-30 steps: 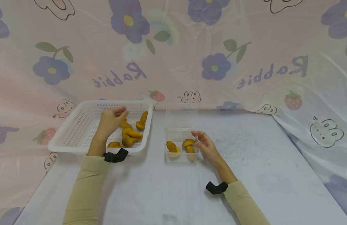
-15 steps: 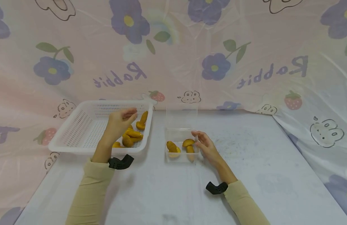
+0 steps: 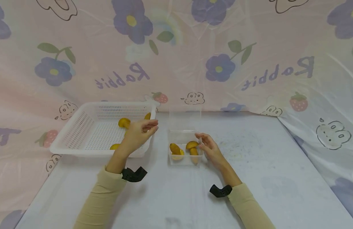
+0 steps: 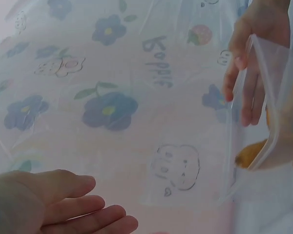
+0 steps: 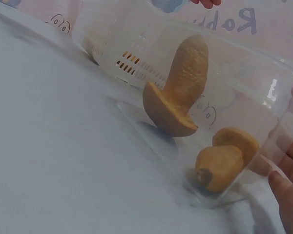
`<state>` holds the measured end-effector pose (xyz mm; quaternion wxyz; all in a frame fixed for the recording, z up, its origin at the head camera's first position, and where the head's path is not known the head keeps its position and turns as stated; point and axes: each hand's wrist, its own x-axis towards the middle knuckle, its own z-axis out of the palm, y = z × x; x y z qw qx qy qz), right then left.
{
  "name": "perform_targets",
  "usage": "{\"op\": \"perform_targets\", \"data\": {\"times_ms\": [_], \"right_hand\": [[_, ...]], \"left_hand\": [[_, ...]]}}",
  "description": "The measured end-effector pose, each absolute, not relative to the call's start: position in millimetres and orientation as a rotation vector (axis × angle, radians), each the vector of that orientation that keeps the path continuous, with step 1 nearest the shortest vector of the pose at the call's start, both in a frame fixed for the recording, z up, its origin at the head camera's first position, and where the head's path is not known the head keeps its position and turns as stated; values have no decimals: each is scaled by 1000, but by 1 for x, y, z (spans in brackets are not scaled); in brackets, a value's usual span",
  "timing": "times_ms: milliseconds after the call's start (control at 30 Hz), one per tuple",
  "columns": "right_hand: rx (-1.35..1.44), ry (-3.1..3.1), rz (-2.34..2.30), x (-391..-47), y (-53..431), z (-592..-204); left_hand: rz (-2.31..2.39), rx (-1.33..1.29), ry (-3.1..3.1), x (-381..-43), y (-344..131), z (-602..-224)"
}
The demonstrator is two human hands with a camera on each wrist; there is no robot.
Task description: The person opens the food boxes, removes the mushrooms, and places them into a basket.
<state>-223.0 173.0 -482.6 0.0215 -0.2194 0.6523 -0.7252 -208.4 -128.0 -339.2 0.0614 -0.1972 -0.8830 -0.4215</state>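
Observation:
In the head view my left hand [image 3: 137, 133] hovers over the right rim of the white perforated basket [image 3: 73, 127], fingers extended and nothing in them. The left wrist view confirms straight, bare fingers on this left hand [image 4: 83, 207]. Brown mushrooms [image 3: 124, 123] lie in the basket, some hidden under the hand. My right hand [image 3: 212, 149] touches the right side of a clear plastic box [image 3: 179, 161] with fairly straight fingers. Two mushrooms sit inside: one with its stem up [image 5: 188, 68], one on its side [image 5: 222, 168] nearer the right hand.
The box's clear lid [image 3: 185, 119] stands raised at the back. A white cloth covers the table [image 3: 170, 200]. Behind it hangs a patterned curtain [image 3: 176, 76]. The basket's right rim stands between its mushrooms and the box.
My left hand has moved right and slightly toward me, from over the basket's middle to its right rim, uncovering a mushroom behind it. The right hand and the box have stayed put.

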Motion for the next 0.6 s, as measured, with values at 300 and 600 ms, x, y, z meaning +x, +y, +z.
{"op": "perform_targets", "data": {"times_ms": [300,600], "right_hand": [[-660,2044,-2232,-225,173,-483],[-670,2021,-2246,-223,173,-482]], "left_hand": [[-1282,-690,-2695,-201,-111,-350],[-1191,-867,-2716,-201,-97,-361]]}}
